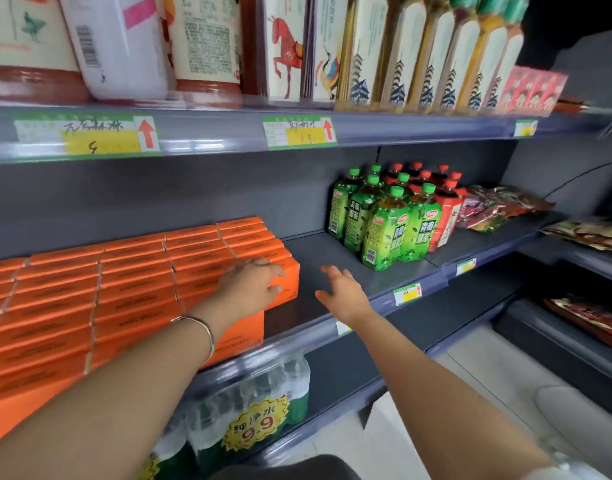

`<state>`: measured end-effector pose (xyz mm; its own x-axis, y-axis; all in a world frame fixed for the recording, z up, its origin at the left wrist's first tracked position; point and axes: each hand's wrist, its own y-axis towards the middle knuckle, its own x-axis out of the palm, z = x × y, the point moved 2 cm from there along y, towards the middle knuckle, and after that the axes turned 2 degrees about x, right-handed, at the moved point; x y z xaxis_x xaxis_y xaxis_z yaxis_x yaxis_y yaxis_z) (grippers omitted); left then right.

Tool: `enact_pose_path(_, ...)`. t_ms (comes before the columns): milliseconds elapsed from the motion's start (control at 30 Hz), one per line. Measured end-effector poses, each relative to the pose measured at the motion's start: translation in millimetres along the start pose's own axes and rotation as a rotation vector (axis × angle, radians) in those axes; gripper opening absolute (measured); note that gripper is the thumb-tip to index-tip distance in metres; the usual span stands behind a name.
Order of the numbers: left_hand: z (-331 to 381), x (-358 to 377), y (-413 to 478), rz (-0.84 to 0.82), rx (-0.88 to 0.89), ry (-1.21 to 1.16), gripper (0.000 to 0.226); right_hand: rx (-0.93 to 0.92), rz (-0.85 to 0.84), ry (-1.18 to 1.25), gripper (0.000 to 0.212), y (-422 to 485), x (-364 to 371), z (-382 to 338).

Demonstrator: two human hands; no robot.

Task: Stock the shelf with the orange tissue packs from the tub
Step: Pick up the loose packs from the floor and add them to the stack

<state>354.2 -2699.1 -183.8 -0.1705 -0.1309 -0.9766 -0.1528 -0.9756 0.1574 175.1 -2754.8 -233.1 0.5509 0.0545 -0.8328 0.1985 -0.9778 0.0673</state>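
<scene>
Green-capped tea bottles (384, 220) stand beside red-capped bottles (443, 202), near snack packets (498, 207).

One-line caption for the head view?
Left hand presses orange tissue packs on the shelf; right hand hovers open.

Left hand (250, 289) flat on rightmost orange pack (283, 278) of stacked rows on shelf (332, 258). Right hand (342, 292) open, empty, above bare shelf. Green bottles (384, 220) farther right.
</scene>
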Motion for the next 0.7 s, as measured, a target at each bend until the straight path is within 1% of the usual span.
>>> enact_pose_path(100, 36, -2, -7, 0.046, 0.106, 0.047, 0.029, -0.024, 0.034, -0.077, 0.044, -29, -19, 16)
enact_pose_path(200, 78, 7, -16, 0.02, 0.22, 0.048, 0.021, -0.013, 0.01, -0.169, 0.032, -63, -32, 42)
enact_pose_path(367, 147, 28, -22, -0.054, 0.342, 0.083, 0.018, 0.09, 0.028, -0.206, 0.029, -107, -60, 98)
enact_pose_path(467, 175, 45, -25, -0.095, 0.407, 0.114, 0.015, 0.182, 0.013, -0.21, 0.025, -130, -70, 134)
enact_pose_path(533, 188, 61, -30, -0.151, 0.444, 0.13, 0.015, 0.242, -0.047, -0.225, 0.023, -149, -61, 164)
enact_pose_path(633, 202, 89, -35, -0.247, 0.501, 0.145, 0.016, 0.365, -0.196, -0.257, 0.03, -180, -34, 213)
enact_pose_path(700, 209, 107, -36, -0.277, 0.535, 0.152, 0.016, 0.439, -0.268, -0.262, 0.033, -199, -14, 241)
